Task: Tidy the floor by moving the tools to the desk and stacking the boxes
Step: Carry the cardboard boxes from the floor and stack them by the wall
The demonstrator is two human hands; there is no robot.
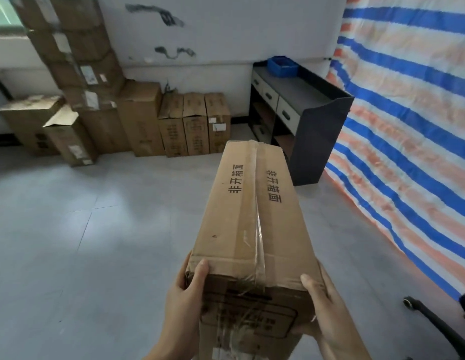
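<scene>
Long taped cardboard box (pixel 252 216), hands gripping

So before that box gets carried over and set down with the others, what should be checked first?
1. Left hand grips the carried box: ok.
2. Right hand grips its other side: ok.
3. Tape along the box top intact: ok, though crumpled at the near end.
4. Floor towards the row of boxes free of obstacles: ok.
5. Weight of the box: cannot tell.
6. Black object on the floor at right, off the path: ok.
</scene>
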